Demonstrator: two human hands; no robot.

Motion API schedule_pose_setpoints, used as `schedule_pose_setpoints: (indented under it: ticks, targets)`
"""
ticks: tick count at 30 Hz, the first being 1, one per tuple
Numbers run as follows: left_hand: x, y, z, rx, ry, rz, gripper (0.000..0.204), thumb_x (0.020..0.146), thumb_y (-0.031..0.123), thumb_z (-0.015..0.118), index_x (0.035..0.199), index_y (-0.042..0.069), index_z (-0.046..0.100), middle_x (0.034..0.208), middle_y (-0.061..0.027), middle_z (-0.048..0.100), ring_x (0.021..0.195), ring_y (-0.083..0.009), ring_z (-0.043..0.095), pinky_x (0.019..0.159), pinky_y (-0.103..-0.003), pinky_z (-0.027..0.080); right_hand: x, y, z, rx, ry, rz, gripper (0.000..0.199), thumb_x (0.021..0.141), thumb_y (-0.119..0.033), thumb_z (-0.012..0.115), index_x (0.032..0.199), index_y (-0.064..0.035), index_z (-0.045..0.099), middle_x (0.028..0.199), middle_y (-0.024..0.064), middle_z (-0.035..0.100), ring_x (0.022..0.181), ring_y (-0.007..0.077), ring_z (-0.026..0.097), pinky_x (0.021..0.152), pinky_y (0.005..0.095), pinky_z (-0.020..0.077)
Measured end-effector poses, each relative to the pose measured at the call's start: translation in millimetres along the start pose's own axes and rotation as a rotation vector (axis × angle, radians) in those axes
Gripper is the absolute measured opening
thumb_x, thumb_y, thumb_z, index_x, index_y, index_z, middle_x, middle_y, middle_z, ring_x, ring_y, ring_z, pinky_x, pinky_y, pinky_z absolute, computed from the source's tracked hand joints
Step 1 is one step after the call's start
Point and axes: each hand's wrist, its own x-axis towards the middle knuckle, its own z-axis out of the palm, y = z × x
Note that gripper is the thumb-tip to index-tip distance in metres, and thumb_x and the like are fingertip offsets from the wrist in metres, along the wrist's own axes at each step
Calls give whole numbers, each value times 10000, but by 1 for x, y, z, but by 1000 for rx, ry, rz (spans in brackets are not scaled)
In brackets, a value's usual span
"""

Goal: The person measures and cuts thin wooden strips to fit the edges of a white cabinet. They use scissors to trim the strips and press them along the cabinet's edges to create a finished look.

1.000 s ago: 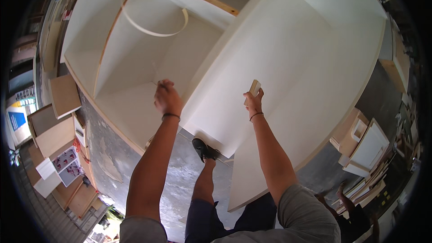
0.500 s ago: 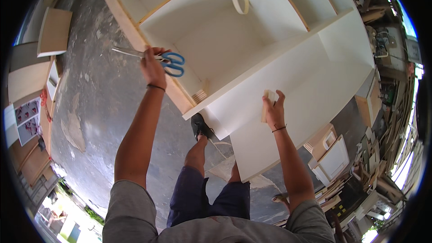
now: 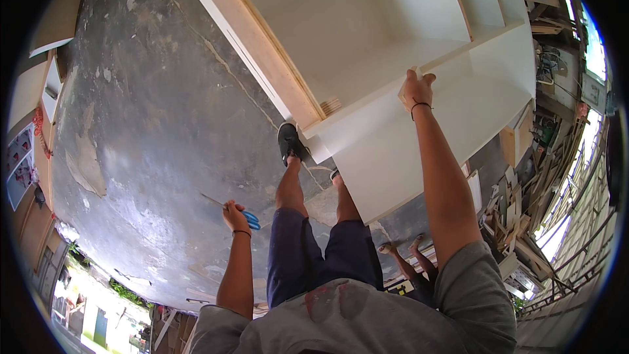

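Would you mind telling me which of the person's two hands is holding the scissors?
The left hand, lowered beside the thigh, holds the blue-handled scissors; the right hand rests on the white cabinet's edge.

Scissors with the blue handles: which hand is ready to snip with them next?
Left, probably. The left hand already grips the scissors, held low over the concrete floor. The right hand is busy, its fingers pressed on the edge of the white cabinet, far from the scissors.
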Motion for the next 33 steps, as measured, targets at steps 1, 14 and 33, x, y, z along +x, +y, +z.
schedule_pose_setpoints:
  ticks: [1, 14, 33]
  targets:
    - [-1, -11, -5, -3, 5, -33, 279, 985, 271, 460, 958, 23, 587, 669, -36, 547, 621, -144, 537, 608, -293, 431, -3, -1, 2, 5, 1, 7, 639, 887, -401, 488, 1330, -24, 224, 1198, 327, 561, 1052, 447, 608, 905, 488, 514]
    - [-14, 15, -8, -185, -114, -94, 264, 1009, 276, 466, 1001, 33, 569, 672, -6, 497, 641, -135, 518, 641, -276, 439, -96, -9, 61, -17, -38, 29, 595, 890, -407, 479, 1277, -25, 238, 1169, 341, 564, 999, 447, 626, 829, 478, 540]
    - [-38, 54, -26, -186, -9, -43, 328, 1004, 332, 439, 1063, 33, 560, 797, -29, 554, 737, -144, 517, 705, -290, 447, -311, 66, 211, -144, -467, -33, 752, 806, -391, 657, 1300, 54, 305, 1138, 345, 569, 1085, 463, 582, 921, 460, 481]
